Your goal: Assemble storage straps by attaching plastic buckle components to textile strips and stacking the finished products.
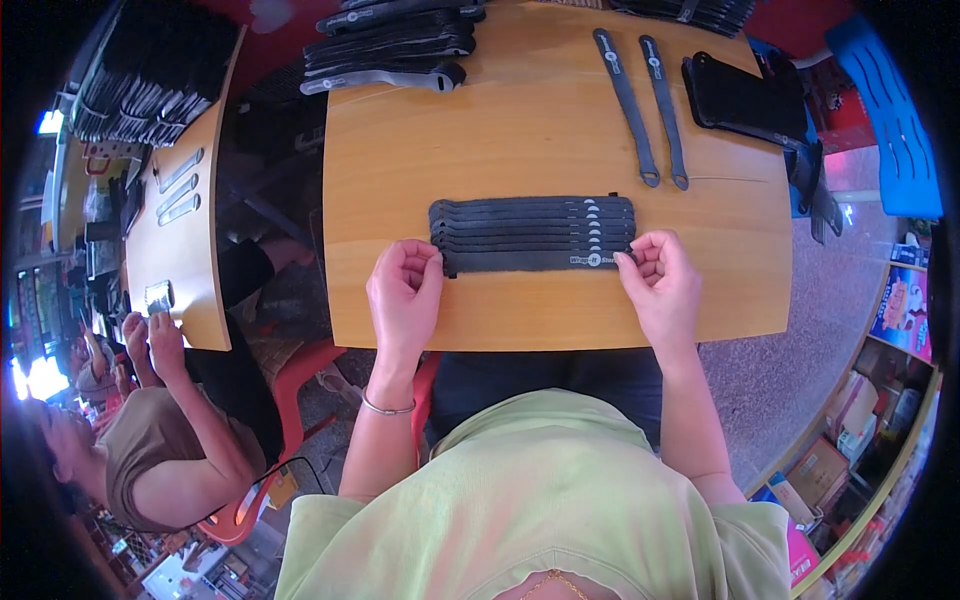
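A row of dark grey fabric straps lies overlapped on the wooden table in front of me, each strap set a little back from the one nearer. White print shows toward their right ends. My left hand pinches the left end of the nearest strap between thumb and fingers. At the other end, my right hand has thumb and fingertips closed on the strap's right tip. Small black tabs stick out at the row's near left and far right corners.
Two loose straps lie at the table's far right, beside a black case-like object. Piles of straps stand at the far left edge. Another person works at a neighbouring table. Boxes fill a shelf at right.
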The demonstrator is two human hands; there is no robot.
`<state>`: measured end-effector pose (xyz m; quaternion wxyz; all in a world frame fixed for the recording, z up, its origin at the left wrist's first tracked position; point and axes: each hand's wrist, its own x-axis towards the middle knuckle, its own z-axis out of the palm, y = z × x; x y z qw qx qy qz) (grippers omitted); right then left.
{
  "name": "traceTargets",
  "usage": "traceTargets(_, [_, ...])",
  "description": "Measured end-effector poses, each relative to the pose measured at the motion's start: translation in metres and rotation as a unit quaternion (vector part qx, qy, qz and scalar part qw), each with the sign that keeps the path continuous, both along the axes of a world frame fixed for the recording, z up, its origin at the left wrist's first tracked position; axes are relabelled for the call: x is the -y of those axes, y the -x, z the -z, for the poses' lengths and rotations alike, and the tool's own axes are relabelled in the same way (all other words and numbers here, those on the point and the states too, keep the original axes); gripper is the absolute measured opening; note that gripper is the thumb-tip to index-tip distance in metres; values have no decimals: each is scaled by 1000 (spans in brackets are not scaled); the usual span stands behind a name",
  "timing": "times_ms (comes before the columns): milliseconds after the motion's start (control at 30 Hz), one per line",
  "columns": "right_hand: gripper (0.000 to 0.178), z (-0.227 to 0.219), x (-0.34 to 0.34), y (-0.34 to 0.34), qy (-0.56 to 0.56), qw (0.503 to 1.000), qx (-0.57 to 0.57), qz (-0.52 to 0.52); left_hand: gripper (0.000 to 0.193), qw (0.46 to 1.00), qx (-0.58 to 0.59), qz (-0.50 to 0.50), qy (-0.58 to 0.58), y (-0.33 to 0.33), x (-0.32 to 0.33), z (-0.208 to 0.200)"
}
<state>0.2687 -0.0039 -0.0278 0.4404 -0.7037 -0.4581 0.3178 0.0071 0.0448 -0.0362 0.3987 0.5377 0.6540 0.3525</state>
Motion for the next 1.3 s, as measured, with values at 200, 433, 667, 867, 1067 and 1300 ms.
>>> traceTargets(200, [20, 2, 0, 0, -2, 1000, 5, 1, 5, 1000, 6, -6, -2, -1, 0, 0])
traceTargets(433, [21, 3, -1, 2, -6, 1000, 21, 8, 5, 1000, 9, -4, -10, -2, 0, 0])
traceTargets(667, [22, 2, -1, 2, -14, 999, 39, 9, 4, 1000, -2, 2, -24, -2, 0, 0])
traceTargets(867, [23, -1, 0, 4, -7, 999, 35, 16, 7, 999, 5, 4, -34, -1, 2, 1])
traceTargets(1067, [26, 1, 1, 4, -12, 999, 41, 20, 24, 998, -26, -6, -58, -3, 5, -2])
traceTargets(1300, [27, 4, 4, 2, -35, 998, 38, 19, 21, 989, -87, 9, -116, 1, 8, 2])
